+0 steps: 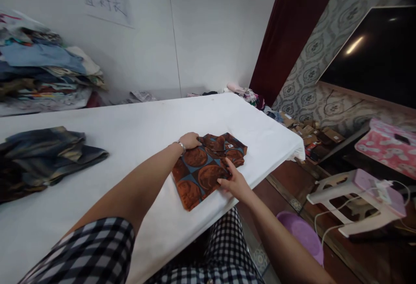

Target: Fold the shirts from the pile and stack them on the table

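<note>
Behind your white-covered desk [146,121] stands a pale wall [211,37], with a heap of clothes [45,67] at the far left. Near the desk's front edge, right of centre, lies a folded orange-brown shirt [208,171] with blue patches, a small white label [230,146] showing near its collar. Your left hand [189,140] touches the shirt's far left edge; you cannot tell whether it pinches the fabric. Your right hand [235,183] rests at the near right edge, thumb and fingers spread apart. Well to your left sits a crumpled dark-blue garment [58,154].
</note>
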`<state>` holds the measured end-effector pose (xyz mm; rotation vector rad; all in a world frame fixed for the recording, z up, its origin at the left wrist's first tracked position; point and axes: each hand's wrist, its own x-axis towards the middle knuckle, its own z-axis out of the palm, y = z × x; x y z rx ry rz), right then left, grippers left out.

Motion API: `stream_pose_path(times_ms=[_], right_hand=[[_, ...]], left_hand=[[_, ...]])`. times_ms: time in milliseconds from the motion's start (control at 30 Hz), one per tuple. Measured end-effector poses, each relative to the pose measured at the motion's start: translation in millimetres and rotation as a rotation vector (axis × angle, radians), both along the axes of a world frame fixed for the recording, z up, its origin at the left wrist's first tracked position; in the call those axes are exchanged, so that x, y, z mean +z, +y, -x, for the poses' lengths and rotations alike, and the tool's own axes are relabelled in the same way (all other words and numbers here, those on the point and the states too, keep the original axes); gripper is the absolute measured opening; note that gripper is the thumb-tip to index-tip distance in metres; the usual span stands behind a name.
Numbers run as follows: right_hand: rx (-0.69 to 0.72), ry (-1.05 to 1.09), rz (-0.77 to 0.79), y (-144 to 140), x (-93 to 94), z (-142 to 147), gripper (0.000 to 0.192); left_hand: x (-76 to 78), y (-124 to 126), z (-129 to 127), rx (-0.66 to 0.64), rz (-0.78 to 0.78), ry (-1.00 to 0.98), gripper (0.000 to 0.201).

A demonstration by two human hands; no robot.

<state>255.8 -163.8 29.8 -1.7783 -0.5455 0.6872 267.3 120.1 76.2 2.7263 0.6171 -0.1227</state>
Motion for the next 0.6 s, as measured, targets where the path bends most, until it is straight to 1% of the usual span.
stream_pose_path(times_ms=[67,133,200,267,333,400,467,533,567,600], right_hand=[[0.038,-0.031,-0.025,19,-3.8,-1,0.095],[0.065,-0.015,-0.064,40,-7.0,-4,0.093],[0.065,0.032,-0.096,59,-8.9,-7,0.093],[0.033,0.067,-0.1,75,-8.1,-14,0.094],[-0.012,0.091,-0.079,89,-3.7,-24,0.095],[-0.043,0.102,-0.034,102,3.6,-36,0.096],[-0.048,0.086,0.016,116,11.4,-47,0.093],[-0.014,0.048,0.017,131,16.1,-55,0.08],[0.007,0.028,-0.013,140,16.6,-57,0.072],[0.028,0.009,-0.062,148,15.7,-58,0.066]], left_hand=[[5.8,25,13,0.1,0.001,-0.025,0.034],[10.2,54,33,0.222,0.004,-0.04,0.036],[10.7,80,59,0.341,0.026,-0.042,0.035],[7.4,98,85,0.436,0.084,-0.041,0.033],[3.0,105,106,0.508,0.18,-0.05,0.035],[0.6,105,119,0.561,0.283,-0.076,0.046],[1.6,102,123,0.635,0.473,-0.117,0.052],[4.2,98,122,0.71,0.706,-0.152,0.043],[5.2,97,120,0.731,0.805,-0.165,0.036],[5.7,95,117,0.734,0.872,-0.176,0.028]])
